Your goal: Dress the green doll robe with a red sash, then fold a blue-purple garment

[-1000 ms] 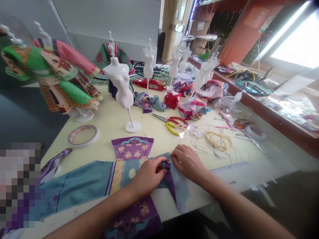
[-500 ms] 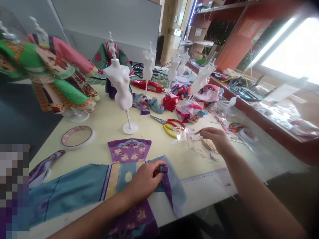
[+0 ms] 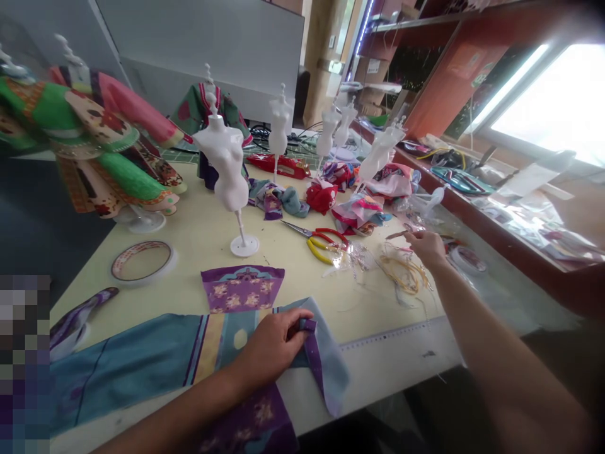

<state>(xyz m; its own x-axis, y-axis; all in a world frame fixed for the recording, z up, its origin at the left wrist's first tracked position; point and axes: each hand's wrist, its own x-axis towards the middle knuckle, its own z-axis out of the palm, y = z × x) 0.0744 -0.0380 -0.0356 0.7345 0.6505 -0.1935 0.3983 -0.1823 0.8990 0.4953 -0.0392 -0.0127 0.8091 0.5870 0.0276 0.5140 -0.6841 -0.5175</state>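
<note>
My left hand (image 3: 278, 340) is closed on the purple-trimmed edge of a teal doll garment (image 3: 142, 350) lying flat near the table's front. Its fingers pinch a small purple fold, and the pale blue inner side (image 3: 328, 353) is turned out to the right. Flowered purple panels (image 3: 243, 289) lie above and below the garment's middle. Farther right, my right hand (image 3: 425, 249) is closed in a pinch above a tangle of yellow cord (image 3: 404, 274). A slim brownish thing (image 3: 397, 235) sticks out from its fingertips; whether it is a tool or a strip is unclear.
Scissors (image 3: 326, 243) with red and yellow handles lie mid-table. A bare white mannequin (image 3: 231, 167) stands behind the garment, with dressed ones (image 3: 94, 132) at left. Also around are a tape roll (image 3: 144, 261), a ruler (image 3: 385, 336), crumpled doll clothes (image 3: 357, 211) and small plastic bags (image 3: 350, 257).
My right hand has moved right and slightly away from me, uncovering more of the yellow cord. My left hand keeps its hold on the garment.
</note>
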